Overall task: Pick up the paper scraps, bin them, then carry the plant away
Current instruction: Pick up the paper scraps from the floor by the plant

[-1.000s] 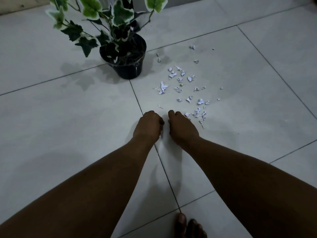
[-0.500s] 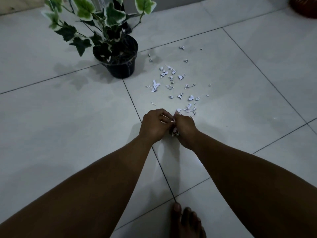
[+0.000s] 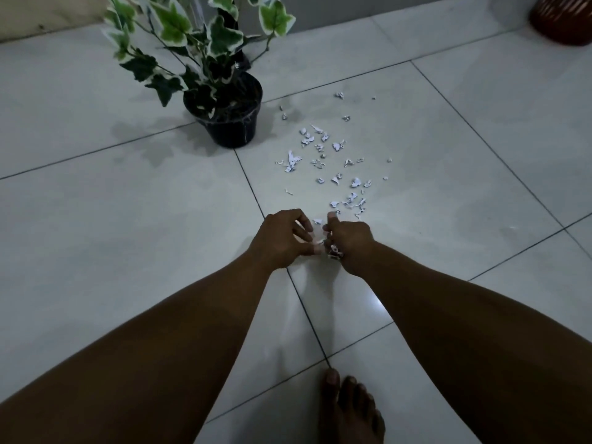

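Several small white paper scraps [image 3: 333,161] lie scattered over a pale floor tile, right of a potted ivy plant [image 3: 224,91] in a black pot. My right hand [image 3: 347,240] is curled shut around a small bunch of scraps that shows at its underside. My left hand [image 3: 283,238] sits just beside it, fingers bent and slightly apart, fingertips touching the floor next to the right hand. One scrap [image 3: 317,221] lies between the two hands.
A reddish-brown slatted basket [image 3: 560,20] stands at the top right corner. My bare foot [image 3: 349,408] rests on the tiles at the bottom. A wall base runs along the top left.
Both hands drew together at the near edge of the scrap pile and gathered pieces; the right hand now holds a small bunch. The camera view shifted slightly left.
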`<state>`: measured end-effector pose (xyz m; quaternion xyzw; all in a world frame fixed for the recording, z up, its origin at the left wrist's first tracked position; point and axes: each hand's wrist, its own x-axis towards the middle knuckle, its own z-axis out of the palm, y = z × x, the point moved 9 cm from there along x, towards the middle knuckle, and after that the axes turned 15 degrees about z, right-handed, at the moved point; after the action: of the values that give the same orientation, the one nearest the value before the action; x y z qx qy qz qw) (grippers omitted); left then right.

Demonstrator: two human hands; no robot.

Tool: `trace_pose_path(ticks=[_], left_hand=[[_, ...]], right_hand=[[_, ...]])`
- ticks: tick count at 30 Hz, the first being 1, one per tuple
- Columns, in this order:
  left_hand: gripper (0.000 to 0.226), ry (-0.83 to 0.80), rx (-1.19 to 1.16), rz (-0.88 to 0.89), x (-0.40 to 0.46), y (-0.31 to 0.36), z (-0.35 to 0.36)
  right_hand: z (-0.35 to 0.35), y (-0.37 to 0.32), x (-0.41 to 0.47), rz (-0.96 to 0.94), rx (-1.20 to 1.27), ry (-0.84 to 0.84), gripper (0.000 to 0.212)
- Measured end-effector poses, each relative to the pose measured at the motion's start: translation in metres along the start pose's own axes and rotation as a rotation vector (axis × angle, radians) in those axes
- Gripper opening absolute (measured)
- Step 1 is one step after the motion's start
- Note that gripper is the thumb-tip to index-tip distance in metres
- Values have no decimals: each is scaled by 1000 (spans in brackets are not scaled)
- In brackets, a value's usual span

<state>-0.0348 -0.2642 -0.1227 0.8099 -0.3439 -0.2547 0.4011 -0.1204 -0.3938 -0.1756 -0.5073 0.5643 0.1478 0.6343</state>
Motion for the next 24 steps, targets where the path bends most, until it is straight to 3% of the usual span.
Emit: trace_pose_path(ticks=[4,6,10,15,18,24], left_hand=[[31,25,260,-40,-12,-20,-5],[39,38,379,-84,-17,-26,-5],[44,54,432,-177,-19,-36,2],[20,57,442,-115,-7,-30,10],[16,52,449,-121,-1,-29,14],[15,78,444,-114,3,-30,12]], right_hand=[[-20,6,2,35,154,118,47],[-26,9,3,70,203,157,50],[-39,12,12,93,193,269,53],[-48,-13,-4,-80,-369,479,40],[-37,-20,-13,-241,-614,480,30],[4,-7,-17,-408,-780,334,21]])
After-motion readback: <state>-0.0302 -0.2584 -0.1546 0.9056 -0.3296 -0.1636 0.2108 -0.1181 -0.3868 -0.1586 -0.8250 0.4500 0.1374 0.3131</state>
